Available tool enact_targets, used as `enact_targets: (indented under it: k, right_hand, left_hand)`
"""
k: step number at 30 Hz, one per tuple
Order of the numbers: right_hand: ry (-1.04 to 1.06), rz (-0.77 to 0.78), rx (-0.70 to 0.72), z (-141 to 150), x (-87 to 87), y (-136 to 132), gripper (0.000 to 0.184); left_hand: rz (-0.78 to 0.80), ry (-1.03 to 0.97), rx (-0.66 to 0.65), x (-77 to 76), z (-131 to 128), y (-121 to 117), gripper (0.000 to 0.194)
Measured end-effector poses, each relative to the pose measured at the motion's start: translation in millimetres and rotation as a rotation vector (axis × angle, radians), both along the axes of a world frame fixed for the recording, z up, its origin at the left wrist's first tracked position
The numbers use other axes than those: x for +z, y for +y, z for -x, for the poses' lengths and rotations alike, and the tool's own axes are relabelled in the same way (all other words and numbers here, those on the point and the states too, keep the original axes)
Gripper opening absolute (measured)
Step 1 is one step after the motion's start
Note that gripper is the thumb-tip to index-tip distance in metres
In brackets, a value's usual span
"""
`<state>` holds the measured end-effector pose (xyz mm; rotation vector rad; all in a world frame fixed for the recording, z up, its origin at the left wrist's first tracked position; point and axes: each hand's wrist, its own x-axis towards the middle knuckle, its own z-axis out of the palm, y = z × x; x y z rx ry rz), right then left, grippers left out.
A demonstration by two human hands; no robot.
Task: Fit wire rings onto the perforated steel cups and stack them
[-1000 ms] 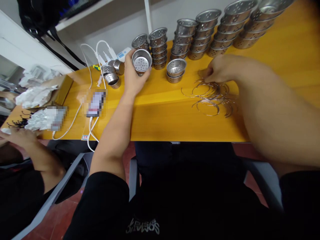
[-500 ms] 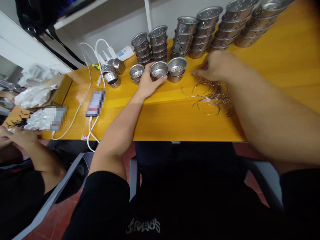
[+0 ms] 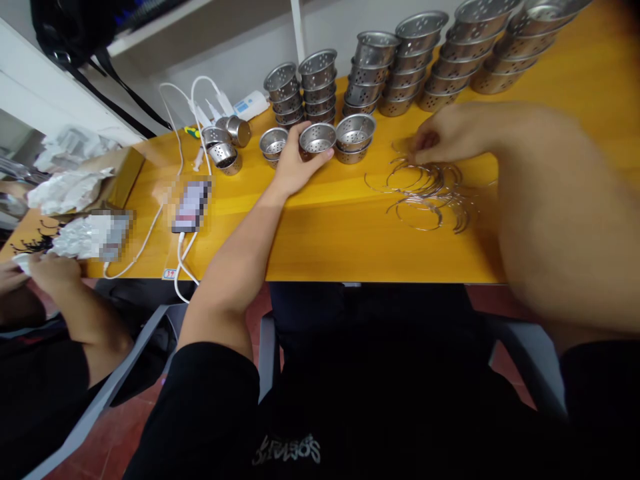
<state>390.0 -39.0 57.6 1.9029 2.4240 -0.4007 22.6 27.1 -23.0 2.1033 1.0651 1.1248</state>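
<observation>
My left hand (image 3: 296,163) is wrapped around a perforated metal strainer cup (image 3: 318,139), its thumb and fingers on opposite sides. The cup stands upright, with a stack of similar strainer cups (image 3: 354,137) on its right and a smaller group of cups (image 3: 273,143) on its left. My right hand (image 3: 445,137) hovers over the far side of a loose pile of curved thin wires (image 3: 425,193), fingers pinched together. A faint, blurred wire arc shows at its fingertips, partly hidden by the hand.
Tall stacks of strainer cups (image 3: 367,73) line the back of the yellow table (image 3: 320,247). Left of my arm lie a phone (image 3: 191,205) with white cables and several loose cups (image 3: 223,157). A co-worker's hands (image 3: 53,270) are at the far left, near plastic bags.
My right hand has shifted to the right, its fingertips now nearer the wire pile. My left hand stays around the same cup with hardly any movement.
</observation>
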Motion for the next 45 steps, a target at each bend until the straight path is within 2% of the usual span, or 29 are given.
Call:
enact_targets:
  k: [3,4,8,13,18,22,27,29,34,39,45]
  right_hand:
    - [-0.081,0.131,0.037,5,7.5,-4,0.006]
    - [-0.105,0.126,0.036,7,9.2,-5,0.005]
    - [-0.198,0.105,0.013,18,11.0,-9,0.021]
    - [-0.145,0.091,-0.003,16,10.4,-9,0.008]
    - [-0.050,-0.076,-0.011,11,12.2,-7,0.013]
    - [0.074,-0.211,0.003,16,18.3,-16,0.014]
    - [0.253,-0.511,-0.026,23,27.2,-28,0.027]
    - [0.299,-0.580,-0.024,23,25.3,-28,0.029]
    - [0.559,-0.518,-0.122,27,9.1,-22,0.028]
    - [0.524,-0.516,-0.151,42,2.9,-24,0.033]
    - [0.515,-0.458,-0.145,52,-0.7,-26,0.040]
  left_hand:
    - [-0.006,0.012,-0.002,0.7,1,-1,0.104]
    - [-0.008,0.015,-0.004,0.7,1,-1,0.104]
    - [-0.022,0.014,-0.021,-1.1,3,1,0.108]
    - [-0.042,0.017,-0.002,-4.6,4,4,0.108]
    - [-0.053,-0.011,-0.015,-8.7,5,10,0.111]
    - [-0.072,-0.016,-0.026,-13.5,7,16,0.109]
    - [-0.074,-0.027,-0.011,-15.4,6,18,0.103]
    - [-0.072,-0.025,-0.024,-13.2,5,16,0.102]
    - [-0.052,-0.005,-0.053,-1.8,1,5,0.098]
    - [-0.009,0.020,-0.025,13.4,-2,-8,0.096]
    - [-0.082,0.047,0.088,24.0,1,-17,0.089]
